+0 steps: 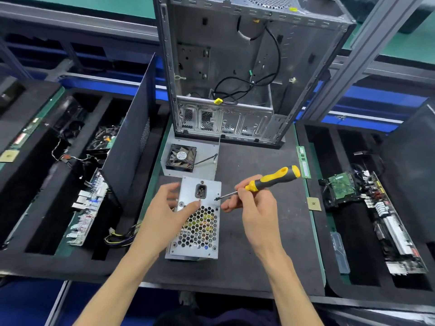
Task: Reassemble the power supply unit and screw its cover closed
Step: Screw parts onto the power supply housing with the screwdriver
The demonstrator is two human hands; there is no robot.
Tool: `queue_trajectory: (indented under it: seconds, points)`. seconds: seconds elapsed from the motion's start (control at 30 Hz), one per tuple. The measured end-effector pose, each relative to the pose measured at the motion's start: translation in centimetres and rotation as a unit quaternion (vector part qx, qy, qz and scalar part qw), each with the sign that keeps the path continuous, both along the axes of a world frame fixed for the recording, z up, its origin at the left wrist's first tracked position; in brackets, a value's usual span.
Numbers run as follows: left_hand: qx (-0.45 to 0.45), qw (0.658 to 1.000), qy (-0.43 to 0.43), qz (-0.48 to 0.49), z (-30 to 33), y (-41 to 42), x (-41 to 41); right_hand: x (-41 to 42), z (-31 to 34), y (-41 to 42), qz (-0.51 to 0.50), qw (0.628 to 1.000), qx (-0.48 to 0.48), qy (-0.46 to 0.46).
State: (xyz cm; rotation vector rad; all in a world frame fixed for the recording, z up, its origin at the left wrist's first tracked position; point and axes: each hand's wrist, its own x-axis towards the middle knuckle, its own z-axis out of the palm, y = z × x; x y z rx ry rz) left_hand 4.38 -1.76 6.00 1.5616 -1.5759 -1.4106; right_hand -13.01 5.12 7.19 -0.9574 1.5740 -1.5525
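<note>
Head view shows the power supply unit (196, 220) standing on the dark mat of the table (259, 231) at lower centre of the frame, its honeycomb-vented face and power socket turned up toward the camera. The left hand (164, 208) rests against the unit's left side, thumb laid across the metal face just above the vent holes, fingers loosely spread along the edge; its grip steadies the housing rather than closing round it. The right hand (254, 203) has its grip curled round the shaft end of a yellow-and-black screwdriver (270, 180), whose tip meets a screw hole on the unit's right edge, the handle angled up toward the right. Just above the unit lies a metal cover plate (169, 142) with a black fan (181, 157) mounted on it. Behind, at upper centre, an open computer case (235, 67) stands upright with loose black cables inside.
</note>
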Motion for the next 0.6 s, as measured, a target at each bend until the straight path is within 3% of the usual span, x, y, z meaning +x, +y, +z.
queue_trajectory:
  seconds: [0.1,0.33,0.6]
  points:
    - [0.086,0.994,0.075,0.002,-0.4,-0.5,0.5,0.4,0.5,-0.5,0.011,1.0,-0.004,0.006]
    - [0.126,0.978,0.164,-0.011,-0.6,-0.2,0.6,1.3,0.8,-1.2,0.051,0.998,0.012,0.044]
    - [0.138,0.973,0.183,-0.015,-0.5,-0.1,0.4,1.3,0.2,-1.5,0.078,0.991,0.036,0.101]
